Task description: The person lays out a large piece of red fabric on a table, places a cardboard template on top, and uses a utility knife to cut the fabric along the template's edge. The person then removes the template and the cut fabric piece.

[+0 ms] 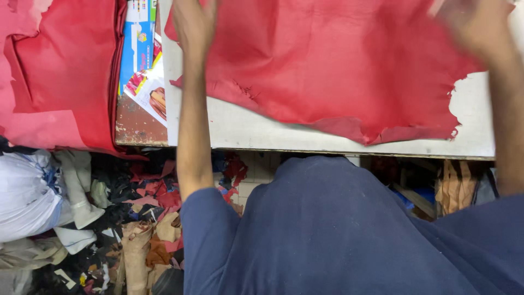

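L hand [194, 24], top centre-left of frame: palm down on the red leather sheet [333, 65], fingers spread flat, pressing, not pinching. Fingertips run off the top edge, so can't tell more than that. R hand [476, 27], top right, badly blurred; sits over the sheet's upper right corner, but whether it's clasping the edge or just lying on it I can't tell.

Sheet lies btwn both hands and spreads down-frame from them toward the body. Long axis runs left–right across the frame. L hand rests near its left edge, R hand near its right; lower edge hangs near the front lip of the white tabletop [245, 128], lowest point centre-right.

Material: matte red hide, soft, w/ shallow creases at centre, irregular outline, ragged frayed bits along the lower and right edges. Tabletop is pale, scuffed, hard.

Left of frame: stack of red sheets [60, 71] of similar stuff, folded; a printed cardboard box [143, 60] btwn stack and tabletop. Lower left, floor level: heap of offcuts [147, 218], red, tan, brown, plus white bags [27, 196]. Navy trousers [338, 229] fill the lower centre-right.
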